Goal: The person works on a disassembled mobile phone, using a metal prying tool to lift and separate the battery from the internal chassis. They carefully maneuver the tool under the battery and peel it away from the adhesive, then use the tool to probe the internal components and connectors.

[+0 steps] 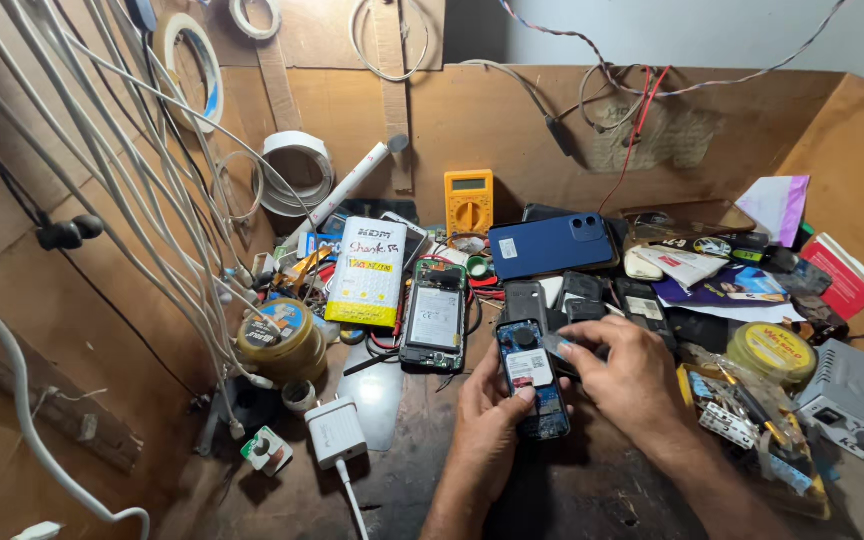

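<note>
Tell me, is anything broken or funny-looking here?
Yes. The small phone in the left hand has its back cover off, insides showing. The right hand touches its top. Another opened phone lies bare beside a yellow-white box.

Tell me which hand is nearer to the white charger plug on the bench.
Left. The left hand, gripping the small opened phone, sits just right of the white charger plug. The right hand lies farther right, beyond the phone.

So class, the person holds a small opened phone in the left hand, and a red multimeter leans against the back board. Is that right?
Not quite. In the head view the multimeter is yellow, not red. The left hand does hold the small opened phone, as stated.
</note>
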